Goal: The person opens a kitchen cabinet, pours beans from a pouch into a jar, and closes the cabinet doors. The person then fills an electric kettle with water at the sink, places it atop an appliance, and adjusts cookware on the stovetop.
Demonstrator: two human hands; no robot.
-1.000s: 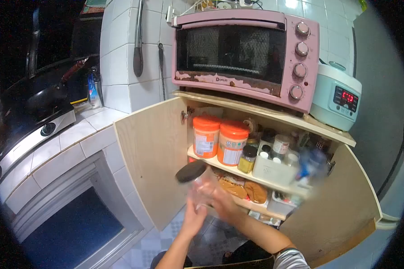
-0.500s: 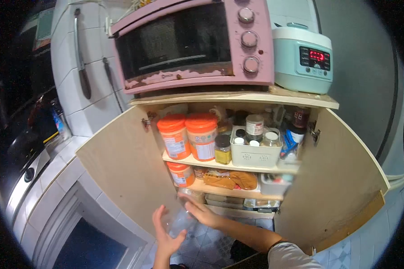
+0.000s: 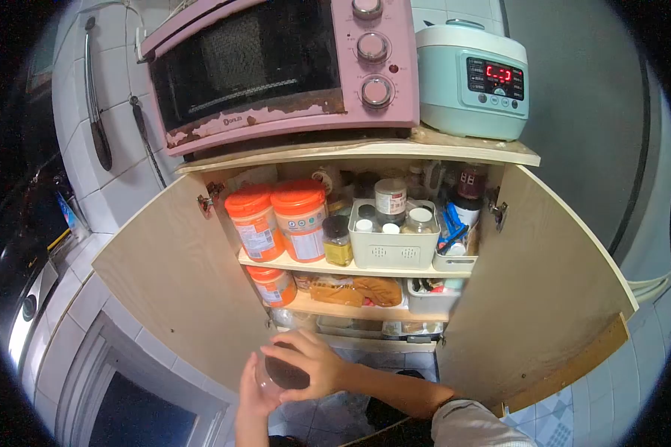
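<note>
Lower than in the earlier frame, the jar (image 3: 268, 386) sits at seven o'clock, left hand (image 3: 252, 398) cupping its side, right hand (image 3: 322, 365) gripping the dark lid (image 3: 285, 373), seemingly to steady it.

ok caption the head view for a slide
Left hand and right hand around a dark-topped jar before an open cupboard topped by a pink oven

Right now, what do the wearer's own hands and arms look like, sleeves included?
Both the left hand and the right hand are bare: no gloves, and no watch or ring that I can see. The right forearm is uncovered up to a pale grey, loose, creased sleeve. The left forearm is bare as far as it shows; its sleeve is out of view.
</note>
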